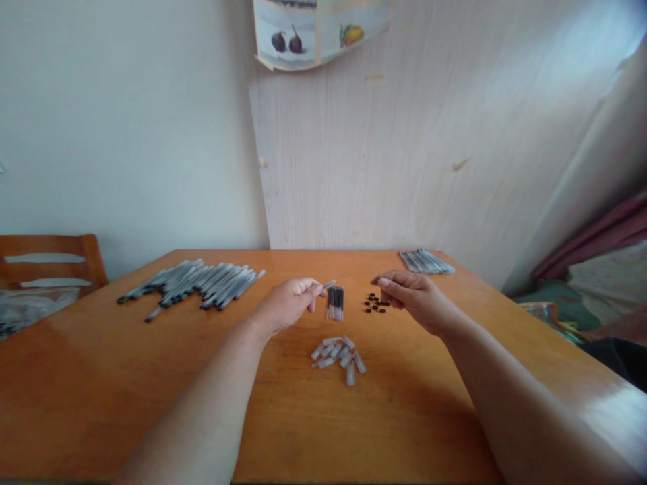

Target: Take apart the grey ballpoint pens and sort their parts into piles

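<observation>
My left hand (290,303) is closed around a slim, translucent pen barrel (329,284), one end of which sticks out past the fingertips. Opposite it, my right hand (417,296) pinches a small dark piece (375,280) that looks like a black pen plug. Just below that hand lie several small black plugs (374,304). Between the hands is a row of ink refills (335,302), dark along most of their length and paler at the near end. Nearer to me, several clear pen caps (337,351) form a loose pile.
A wide heap of pens (197,283) with dark ends covers the table's (298,417) left part. At the far right corner lies another bundle of pens (426,261). A wooden chair (50,266) stands at the left, and a wall (354,175) rises behind the table.
</observation>
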Demonstrator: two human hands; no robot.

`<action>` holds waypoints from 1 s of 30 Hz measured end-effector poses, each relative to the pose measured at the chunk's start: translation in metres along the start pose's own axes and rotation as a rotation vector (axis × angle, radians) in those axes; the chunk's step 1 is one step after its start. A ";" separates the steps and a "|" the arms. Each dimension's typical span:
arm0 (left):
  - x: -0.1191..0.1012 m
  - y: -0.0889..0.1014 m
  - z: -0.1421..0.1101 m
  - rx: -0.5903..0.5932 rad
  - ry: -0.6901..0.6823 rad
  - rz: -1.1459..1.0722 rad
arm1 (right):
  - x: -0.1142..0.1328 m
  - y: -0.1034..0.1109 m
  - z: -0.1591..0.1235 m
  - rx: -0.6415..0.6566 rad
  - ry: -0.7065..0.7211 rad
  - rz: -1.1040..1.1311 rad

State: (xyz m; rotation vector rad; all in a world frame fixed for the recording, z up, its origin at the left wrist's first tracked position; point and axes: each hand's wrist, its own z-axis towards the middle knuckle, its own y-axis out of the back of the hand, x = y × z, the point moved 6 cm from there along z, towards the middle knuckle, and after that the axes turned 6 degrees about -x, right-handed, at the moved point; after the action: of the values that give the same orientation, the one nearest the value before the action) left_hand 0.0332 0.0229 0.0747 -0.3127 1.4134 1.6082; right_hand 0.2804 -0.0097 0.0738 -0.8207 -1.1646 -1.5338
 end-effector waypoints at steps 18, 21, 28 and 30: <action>0.007 -0.001 0.000 -0.078 0.041 -0.033 | -0.018 -0.055 -0.019 0.481 0.066 -0.428; 0.008 -0.001 0.000 -0.088 0.059 -0.027 | -0.024 -0.056 -0.019 0.517 0.046 -0.417; 0.008 -0.002 0.000 -0.075 0.066 -0.057 | -0.033 -0.056 -0.020 0.559 0.019 -0.492; 0.008 -0.002 0.001 -0.080 0.065 -0.069 | -0.034 -0.055 -0.021 0.563 -0.005 -0.510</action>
State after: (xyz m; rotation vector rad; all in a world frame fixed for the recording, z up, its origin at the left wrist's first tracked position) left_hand 0.0305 0.0271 0.0675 -0.4597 1.3747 1.6136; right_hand 0.2376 -0.0170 0.0217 -0.1497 -1.7904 -1.4692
